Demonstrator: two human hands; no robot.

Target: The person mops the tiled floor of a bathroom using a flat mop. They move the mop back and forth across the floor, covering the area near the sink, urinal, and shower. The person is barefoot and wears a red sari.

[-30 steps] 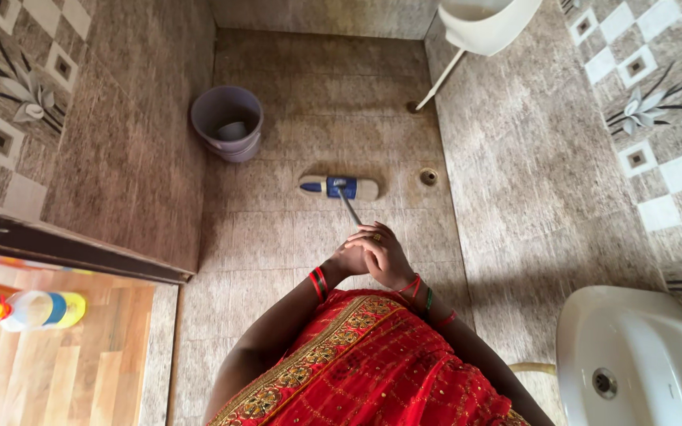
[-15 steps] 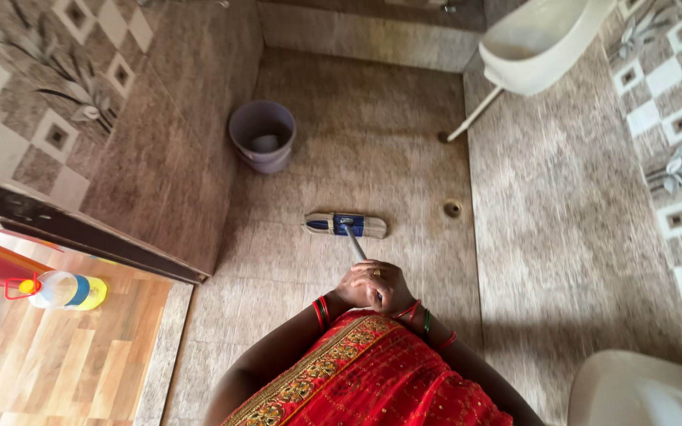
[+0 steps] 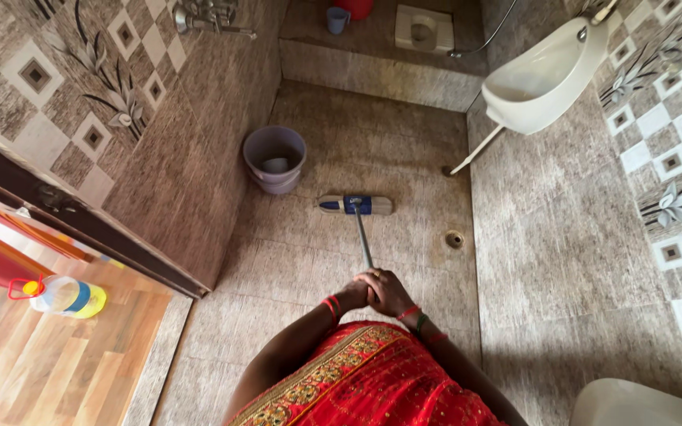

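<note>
Both hands grip the thin metal handle of a flat mop (image 3: 362,237) in front of my red garment. My left hand (image 3: 351,295) is wrapped around the handle on the left side, and my right hand (image 3: 388,290) covers it from the right. The mop's flat head (image 3: 354,205), beige with a blue middle, lies on the brown tiled floor ahead of me, a little right of a purple bucket (image 3: 275,158).
A white wall urinal (image 3: 545,75) with a pipe hangs at the upper right. A floor drain (image 3: 454,238) sits right of the mop. A raised step holds a squat toilet (image 3: 425,28) and a blue mug (image 3: 338,20). A plastic bottle (image 3: 63,297) lies on the wooden floor beyond the doorway.
The mop head has slid farther from me across the floor, showing more handle. My view has tilted up, revealing the raised step and squat toilet. Both hands keep their grip.
</note>
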